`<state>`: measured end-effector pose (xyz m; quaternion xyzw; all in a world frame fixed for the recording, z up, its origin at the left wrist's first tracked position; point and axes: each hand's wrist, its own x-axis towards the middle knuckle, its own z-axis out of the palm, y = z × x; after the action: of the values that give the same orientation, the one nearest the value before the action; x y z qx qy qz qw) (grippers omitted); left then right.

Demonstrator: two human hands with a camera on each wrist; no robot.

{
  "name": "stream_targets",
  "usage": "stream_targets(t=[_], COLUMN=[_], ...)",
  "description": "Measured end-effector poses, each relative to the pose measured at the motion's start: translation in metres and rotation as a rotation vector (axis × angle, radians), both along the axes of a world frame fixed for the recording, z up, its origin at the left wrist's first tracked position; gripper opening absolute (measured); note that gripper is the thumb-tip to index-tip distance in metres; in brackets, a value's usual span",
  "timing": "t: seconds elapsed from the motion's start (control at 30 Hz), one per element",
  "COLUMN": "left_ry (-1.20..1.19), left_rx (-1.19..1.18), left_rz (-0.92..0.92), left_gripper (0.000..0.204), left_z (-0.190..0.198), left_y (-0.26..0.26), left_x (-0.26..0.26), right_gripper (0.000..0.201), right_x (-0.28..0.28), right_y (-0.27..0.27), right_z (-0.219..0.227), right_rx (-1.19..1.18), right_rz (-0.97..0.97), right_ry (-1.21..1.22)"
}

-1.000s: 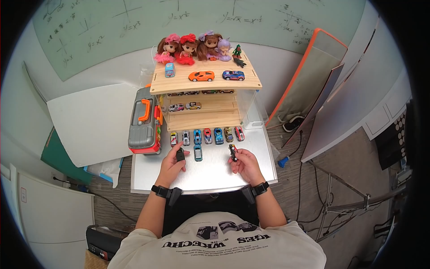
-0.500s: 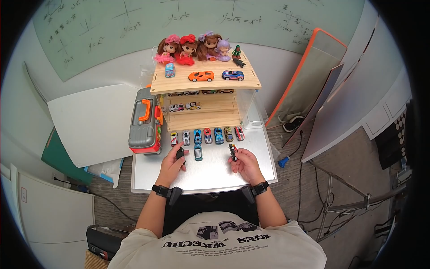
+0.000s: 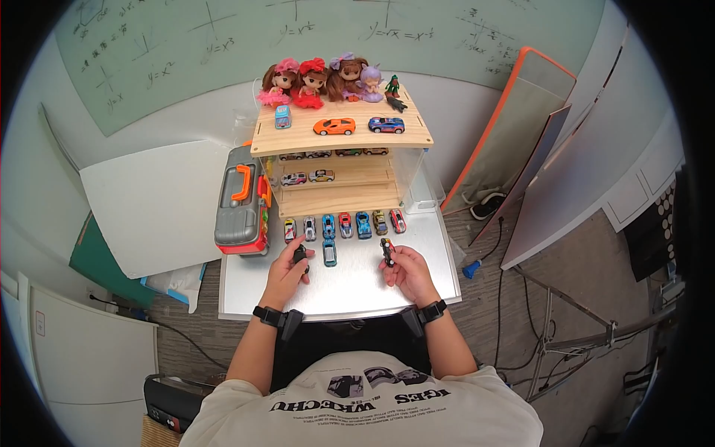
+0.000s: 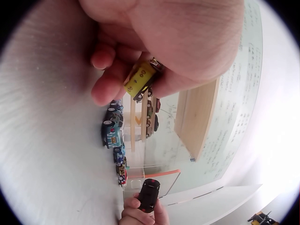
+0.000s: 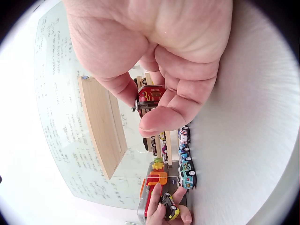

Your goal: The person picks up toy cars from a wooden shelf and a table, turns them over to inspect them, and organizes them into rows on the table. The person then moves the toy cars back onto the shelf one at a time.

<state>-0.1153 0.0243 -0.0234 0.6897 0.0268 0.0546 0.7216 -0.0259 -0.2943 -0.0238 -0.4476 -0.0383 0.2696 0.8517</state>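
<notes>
My left hand (image 3: 283, 273) pinches a small toy car (image 3: 300, 255) between thumb and fingers, above the front left of the table. The left wrist view shows this car's yellow body (image 4: 140, 80) with black trim. On the other side, my right hand (image 3: 410, 270) grips a second toy car (image 3: 386, 253), its black underside turned toward the left hand. Red bodywork (image 5: 151, 93) with lettering shows on it in the right wrist view. Between the hands stands a teal toy car (image 3: 330, 253) with a pale roof, just in front of a row of several toy cars (image 3: 345, 226).
Behind the row, a wooden shelf (image 3: 339, 201) holds more toy cars on its tiers. Dolls (image 3: 311, 83), an orange car (image 3: 335, 127) and a blue car (image 3: 387, 125) sit on its top. A grey toolbox (image 3: 240, 197) is at the left, on the silver table (image 3: 342, 298).
</notes>
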Motion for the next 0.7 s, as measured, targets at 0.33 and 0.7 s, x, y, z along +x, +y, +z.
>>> stream_targets(t=[0.33, 0.7], left_ry=[-0.021, -0.035], left_rx=[0.009, 0.049], left_rz=[-0.005, 0.004], left_gripper=[0.068, 0.071], left_z=[-0.0052, -0.0081], left_y=[-0.0001, -0.0014], left_x=[0.0015, 0.0026], right_gripper=[0.014, 0.014], right_x=[-0.0007, -0.0020], right_y=[0.0005, 0.0004], right_z=[0.0013, 0.0030], right_rx=[-0.013, -0.017], right_rz=[-0.012, -0.014], right_ry=[0.002, -0.005])
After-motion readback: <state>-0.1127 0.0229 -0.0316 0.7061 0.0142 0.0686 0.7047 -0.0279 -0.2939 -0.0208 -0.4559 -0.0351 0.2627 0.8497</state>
